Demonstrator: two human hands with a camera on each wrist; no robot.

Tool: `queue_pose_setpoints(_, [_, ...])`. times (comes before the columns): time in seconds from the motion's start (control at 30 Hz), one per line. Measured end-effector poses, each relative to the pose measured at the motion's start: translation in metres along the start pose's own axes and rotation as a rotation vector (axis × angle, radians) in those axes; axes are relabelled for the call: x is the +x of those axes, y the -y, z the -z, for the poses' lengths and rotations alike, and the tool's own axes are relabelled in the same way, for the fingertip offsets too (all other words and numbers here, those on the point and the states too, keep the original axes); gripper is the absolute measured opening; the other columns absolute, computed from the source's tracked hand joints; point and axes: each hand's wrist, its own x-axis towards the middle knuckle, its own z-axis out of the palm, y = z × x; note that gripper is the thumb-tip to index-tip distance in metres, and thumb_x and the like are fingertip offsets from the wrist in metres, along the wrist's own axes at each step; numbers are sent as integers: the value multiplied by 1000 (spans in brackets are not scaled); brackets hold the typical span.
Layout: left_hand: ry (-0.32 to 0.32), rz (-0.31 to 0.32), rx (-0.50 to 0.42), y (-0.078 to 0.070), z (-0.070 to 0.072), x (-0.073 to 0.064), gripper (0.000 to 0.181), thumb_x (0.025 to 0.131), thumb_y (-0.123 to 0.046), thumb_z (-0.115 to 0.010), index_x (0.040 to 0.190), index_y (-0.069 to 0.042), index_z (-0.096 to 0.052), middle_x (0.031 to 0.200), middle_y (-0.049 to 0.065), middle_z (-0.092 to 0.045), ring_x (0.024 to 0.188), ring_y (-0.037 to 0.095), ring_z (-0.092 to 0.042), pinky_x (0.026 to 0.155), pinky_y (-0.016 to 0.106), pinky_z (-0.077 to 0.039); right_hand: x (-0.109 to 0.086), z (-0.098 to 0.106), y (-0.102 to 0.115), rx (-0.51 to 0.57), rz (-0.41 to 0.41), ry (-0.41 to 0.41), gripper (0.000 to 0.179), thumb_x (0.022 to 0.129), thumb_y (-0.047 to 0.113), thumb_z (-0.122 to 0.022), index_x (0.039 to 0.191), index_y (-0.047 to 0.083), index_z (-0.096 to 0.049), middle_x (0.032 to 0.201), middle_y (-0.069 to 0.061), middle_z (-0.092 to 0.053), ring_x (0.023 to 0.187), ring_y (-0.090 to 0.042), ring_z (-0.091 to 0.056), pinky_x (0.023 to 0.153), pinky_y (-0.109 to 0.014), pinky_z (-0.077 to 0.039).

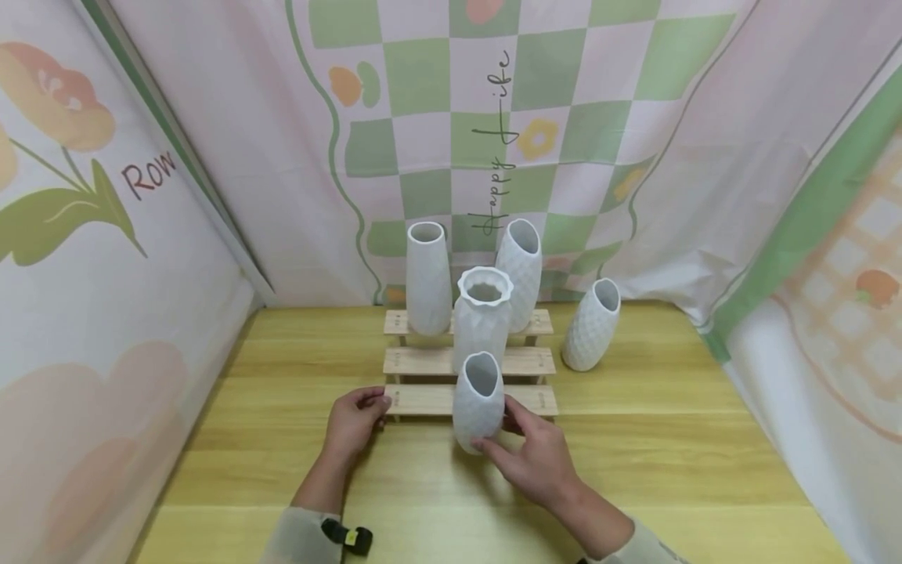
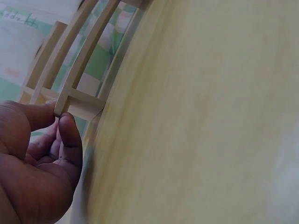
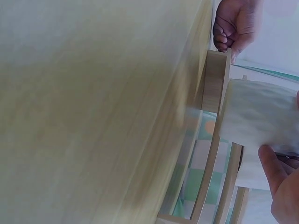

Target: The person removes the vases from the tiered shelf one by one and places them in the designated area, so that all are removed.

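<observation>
At the rack's front edge (image 1: 421,401), gripping a near-upright vase (image 1: 476,417) from its right with right hand (image 1: 541,464); pinching the left end with left hand (image 1: 352,424).

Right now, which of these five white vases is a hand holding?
The front vase, gripped by the right hand; the other four vases stand farther back, untouched.

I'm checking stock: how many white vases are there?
5: two vases on the top shelf, one on the middle shelf, one in the right hand, one on the table.
</observation>
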Motion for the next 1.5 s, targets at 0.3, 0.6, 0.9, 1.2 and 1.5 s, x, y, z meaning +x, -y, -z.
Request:
queue_pose_setpoints(0.3, [1,5,2,-1,2,-1,31,95,-14,-77,122,0,-71,105,14,-72,84,23,-69,69,33,-63,-4,4,-2,-7,-26,14,68,74,15,-95,132,-1,-63,113,-13,-76,95,-22,-76,81,-24,-62])
queue_pose_setpoints(0.6, [4,5,14,-1,2,-1,31,95,-14,-76,122,-1,-71,106,13,-72,83,23,-69,69,33,-63,-5,8,-2,-22,-4,-46,69,71,12,-97,131,1,-65,110,-10,-77,91,-20,-76,79,-24,-62])
queue_pose_setpoints(0.9, [3,16,33,-1,1,0,30,96,-17,-76,122,-3,-72,106,13,-71,84,23,-69,70,33,-62,-8,13,-1,-29,-22,-54,70,70,11,-97,131,-1,-64,109,-12,-77,91,-20,-76,79,-23,-62])
queue_pose_setpoints(1.2, [-3,24,41,-4,2,-2,30,95,-16,-76,122,-4,-72,107,13,-71,86,24,-69,70,32,-63,-10,21,-4,-50,-29,-62,71,69,8,-97,131,-2,-64,110,-13,-77,89,-22,-76,79,-25,-63])
queue_pose_setpoints(1.5, [4,-4,57,-4,1,-3,31,96,-17,-76,123,-2,-71,106,13,-71,83,23,-69,68,32,-62,-11,27,-5,-70,-33,-84,72,68,9,-97,131,-2,-65,108,-14,-77,88,-22,-76,78,-23,-62])
